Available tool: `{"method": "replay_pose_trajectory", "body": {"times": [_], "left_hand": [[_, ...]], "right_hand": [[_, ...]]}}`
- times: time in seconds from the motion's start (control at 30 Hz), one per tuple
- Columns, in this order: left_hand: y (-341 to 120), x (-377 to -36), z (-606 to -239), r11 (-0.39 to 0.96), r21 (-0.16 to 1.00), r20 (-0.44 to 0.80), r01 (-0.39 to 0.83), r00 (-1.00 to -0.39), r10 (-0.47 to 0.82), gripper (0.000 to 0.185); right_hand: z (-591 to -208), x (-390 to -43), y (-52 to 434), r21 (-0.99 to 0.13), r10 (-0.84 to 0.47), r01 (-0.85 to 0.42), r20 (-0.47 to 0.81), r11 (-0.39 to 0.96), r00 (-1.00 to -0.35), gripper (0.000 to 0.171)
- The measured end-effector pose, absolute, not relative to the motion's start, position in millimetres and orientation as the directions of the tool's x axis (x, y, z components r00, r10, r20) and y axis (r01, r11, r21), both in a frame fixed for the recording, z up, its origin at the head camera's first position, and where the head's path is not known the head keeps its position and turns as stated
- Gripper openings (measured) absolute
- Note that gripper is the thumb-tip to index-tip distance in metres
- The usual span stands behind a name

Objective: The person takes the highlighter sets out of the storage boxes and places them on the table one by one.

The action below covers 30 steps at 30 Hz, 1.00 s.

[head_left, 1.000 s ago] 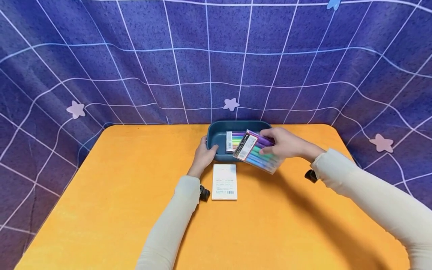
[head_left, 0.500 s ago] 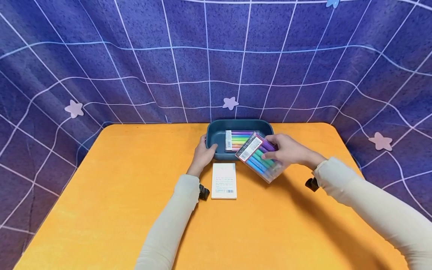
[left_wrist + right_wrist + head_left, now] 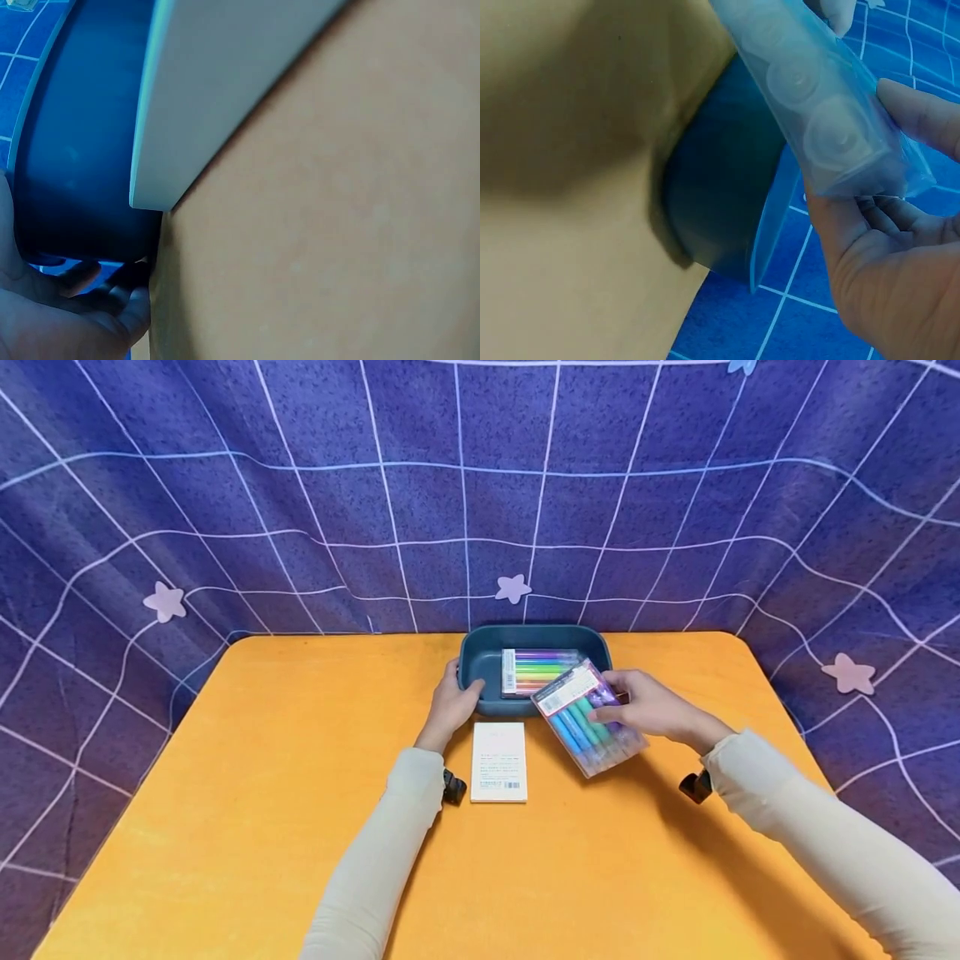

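Note:
A dark teal tray (image 3: pixel 477 670) stands at the far middle of the orange table (image 3: pixel 262 793); inside lies a clear pack of coloured markers (image 3: pixel 536 670). My left hand (image 3: pixel 451 706) grips the tray's near left corner, seen as the tray wall (image 3: pixel 75 150) in the left wrist view. My right hand (image 3: pixel 651 708) holds a second clear marker pack (image 3: pixel 587 717) tilted just above the table, in front of the tray's right end. The right wrist view shows that pack's end (image 3: pixel 821 124) pinched between thumb and fingers, with the tray (image 3: pixel 720 195) behind it.
A small white box (image 3: pixel 498 761) lies on the table just in front of the tray, between my forearms; its edge (image 3: pixel 217 82) fills the left wrist view. A blue grid-patterned cloth (image 3: pixel 480 493) hangs behind and beside the table.
My right hand has carried its marker pack from above the tray's right end toward me and lower, turning it. The left hand has stayed on the tray.

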<state>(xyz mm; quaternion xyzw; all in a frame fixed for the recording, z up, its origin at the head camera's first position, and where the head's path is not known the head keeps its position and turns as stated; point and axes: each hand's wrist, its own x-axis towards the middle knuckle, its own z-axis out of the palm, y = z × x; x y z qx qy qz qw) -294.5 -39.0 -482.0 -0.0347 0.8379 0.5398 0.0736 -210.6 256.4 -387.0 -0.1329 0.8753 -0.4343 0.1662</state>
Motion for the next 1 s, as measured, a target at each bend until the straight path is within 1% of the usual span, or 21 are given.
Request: {"method": "replay_pose_trajectory", "body": {"times": [0.53, 0.77, 0.93, 1.0], "left_hand": [[-39.0, -294.4, -482.5, 0.413, 0.901, -0.156, -0.132, -0.987, 0.025, 0.066], [-39.7, -295.7, -482.6, 0.414, 0.899, -0.169, -0.145, -0.985, 0.023, 0.067], [-39.1, -295.8, -481.4, 0.415, 0.9, -0.162, -0.137, -0.986, 0.026, 0.067], [-38.8, -295.5, -481.1, 0.419, 0.897, -0.164, -0.139, -0.986, 0.026, 0.067]], "right_hand": [[-406.2, -201.2, 253.1, -0.855, -0.371, -0.043, -0.178, 0.516, -0.911, 0.05], [-411.9, -197.1, 247.8, -0.875, -0.325, 0.033, -0.214, 0.483, -0.921, 0.049], [-414.3, -194.6, 245.4, -0.868, -0.3, 0.05, -0.224, 0.494, -0.927, 0.05], [-415.2, -193.5, 245.3, -0.87, -0.294, 0.057, -0.226, 0.49, -0.929, 0.053]]}}
